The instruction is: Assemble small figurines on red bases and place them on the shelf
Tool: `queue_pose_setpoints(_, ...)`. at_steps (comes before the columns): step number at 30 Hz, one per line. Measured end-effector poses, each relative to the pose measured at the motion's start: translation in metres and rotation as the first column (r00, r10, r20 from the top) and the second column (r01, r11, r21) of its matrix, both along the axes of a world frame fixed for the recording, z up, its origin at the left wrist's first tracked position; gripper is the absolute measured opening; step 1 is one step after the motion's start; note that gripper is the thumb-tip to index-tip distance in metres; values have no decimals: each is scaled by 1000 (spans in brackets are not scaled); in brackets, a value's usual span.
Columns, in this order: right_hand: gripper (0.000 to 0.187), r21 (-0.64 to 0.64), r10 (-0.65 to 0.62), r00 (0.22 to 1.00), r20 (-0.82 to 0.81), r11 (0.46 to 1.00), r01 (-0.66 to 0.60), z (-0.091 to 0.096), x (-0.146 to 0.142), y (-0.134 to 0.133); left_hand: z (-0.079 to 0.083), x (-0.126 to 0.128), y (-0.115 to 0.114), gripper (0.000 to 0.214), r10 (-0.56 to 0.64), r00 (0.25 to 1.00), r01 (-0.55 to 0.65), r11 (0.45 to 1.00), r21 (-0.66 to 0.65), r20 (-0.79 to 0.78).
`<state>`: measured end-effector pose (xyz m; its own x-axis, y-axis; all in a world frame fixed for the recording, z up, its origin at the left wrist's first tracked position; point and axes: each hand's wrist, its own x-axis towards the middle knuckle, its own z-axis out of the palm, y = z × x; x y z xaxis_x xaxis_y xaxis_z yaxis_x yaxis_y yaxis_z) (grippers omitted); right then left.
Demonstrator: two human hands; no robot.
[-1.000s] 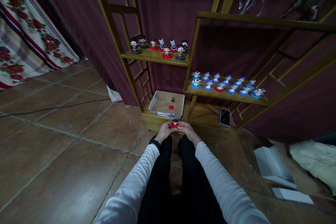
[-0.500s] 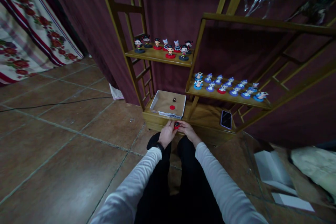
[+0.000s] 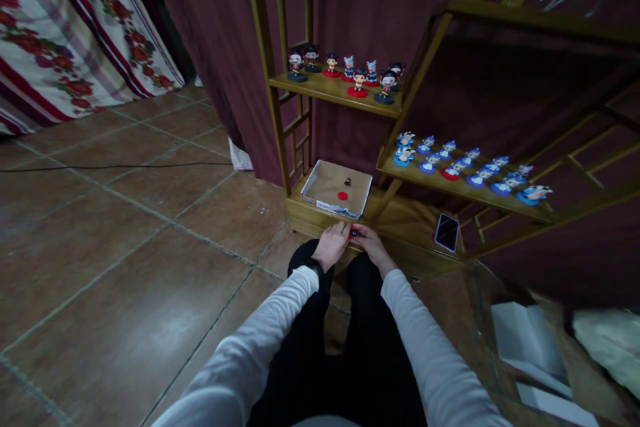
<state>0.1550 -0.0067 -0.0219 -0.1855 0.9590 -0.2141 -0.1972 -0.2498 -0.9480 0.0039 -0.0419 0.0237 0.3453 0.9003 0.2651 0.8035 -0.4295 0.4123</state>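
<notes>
My left hand [image 3: 333, 247] and my right hand [image 3: 374, 245] meet above my knees at the front edge of the low shelf. Between their closed fingertips is a small figurine [image 3: 355, 233] with red and black parts, mostly covered by the fingers. Just beyond the hands stands a shallow open cardboard box [image 3: 320, 205]. A red round base [image 3: 343, 196] lies flat in it, and a small dark figure part [image 3: 348, 181] is behind that.
An upper shelf [image 3: 335, 94] bears several figurines on red and dark bases. Rows of blue and white figurines [image 3: 429, 163] occupy the right shelf [image 3: 465, 190]. A phone [image 3: 447, 232] lies lower right. White packaging [image 3: 530, 340] is on the floor, and a cable [image 3: 115, 166] crosses the tiles.
The whole view has shifted, so the shelves and hands appear further right. Both hands still hold the figurine at the shelf edge; its black part looks turned a little. The box contents look unchanged.
</notes>
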Motion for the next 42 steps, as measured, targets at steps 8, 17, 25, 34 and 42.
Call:
queue_pose_setpoints(8, 41, 26, -32, 999, 31, 999, 31, -6, 0, 2, 4, 1, -4, 43, 16, 979, -2, 998, 69, -201)
queue_pose_setpoints(17, 41, 6, -51, 998, 31, 999, 50, 2, -2, 0, 3, 1, -3, 42, -26, 984, 37, 998, 57, -179)
queue_pose_setpoints(25, 45, -4, 46, 999, -26, 999, -46, 17, 1, -10, -3, -5, 6, 43, 7, 971, 18, 995, -101, 239)
queue_pose_setpoints(34, 53, 9, 0, 999, -51, 1000, 1, 34, -2, -15, -23, -1, 24, 46, 259, 635, 28, 934, -357, 727)
queue_pose_setpoints(42, 49, 57, -19, 996, -83, 998, 24, 39, -6, -20, -21, -1, 25, 38, 312, 467, 137, 899, -416, 828)
